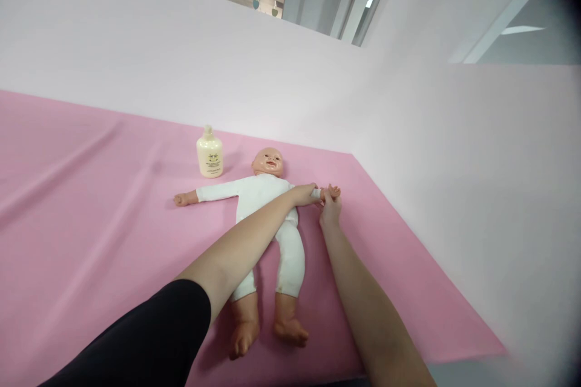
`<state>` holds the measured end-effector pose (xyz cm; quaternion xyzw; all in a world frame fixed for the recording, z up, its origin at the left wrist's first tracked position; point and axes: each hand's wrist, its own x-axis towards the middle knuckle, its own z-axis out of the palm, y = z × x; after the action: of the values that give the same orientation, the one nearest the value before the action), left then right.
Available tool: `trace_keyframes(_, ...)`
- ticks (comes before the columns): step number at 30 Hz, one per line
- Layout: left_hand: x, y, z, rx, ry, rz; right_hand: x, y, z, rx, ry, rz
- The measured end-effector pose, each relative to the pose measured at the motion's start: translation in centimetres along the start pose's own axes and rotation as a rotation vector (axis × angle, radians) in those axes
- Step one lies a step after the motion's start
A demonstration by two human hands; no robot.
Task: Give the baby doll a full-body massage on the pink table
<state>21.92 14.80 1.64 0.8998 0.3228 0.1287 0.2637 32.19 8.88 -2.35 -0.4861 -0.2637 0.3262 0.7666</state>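
Observation:
A baby doll [265, 193] in a white bodysuit lies face up on a pink sheet [91, 193], arms spread, feet toward me. My left hand [305, 194] reaches across the doll's chest and grips its forearm on the right side, over the white sleeve. My right hand [330, 210] is closed on the same arm at the wrist, just below the doll's small hand [333, 191]. The doll's other arm [200, 195] lies stretched out to the left, untouched.
A cream lotion bottle [209, 157] with a pump top stands upright beside the doll's head. White partition walls [431, 163] close in the sheet at the back and right. The sheet's right edge [454, 314] runs diagonally toward me.

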Motion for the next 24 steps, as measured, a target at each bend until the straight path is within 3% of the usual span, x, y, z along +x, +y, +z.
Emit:
trace_keyframes(2, 0.0, -0.2, 0.1, 0.006, -0.003, 0.013, 0.1, 0.1, -0.1, 0.000, -0.020, 0.017)
trace_keyframes(9, 0.7, -0.9, 0.7, 0.045, 0.017, 0.209, 0.9, 0.1, -0.3, 0.092, 0.108, 0.117)
trace_keyframes(15, 1.2, -1.5, 1.0, -0.081, 0.023, 0.255, 0.5, 0.0, -0.3, 0.033, -0.023, 0.082)
trace_keyframes(19, 1.2, -1.5, 0.9, -0.097, 0.034, 0.319, 0.8, 0.2, -0.3, 0.082, 0.025, 0.112)
trace_keyframes(24, 0.8, -1.3, 0.7, -0.102, 0.047, 0.219, 1.5, 0.4, -0.5, 0.163, 0.100, 0.171)
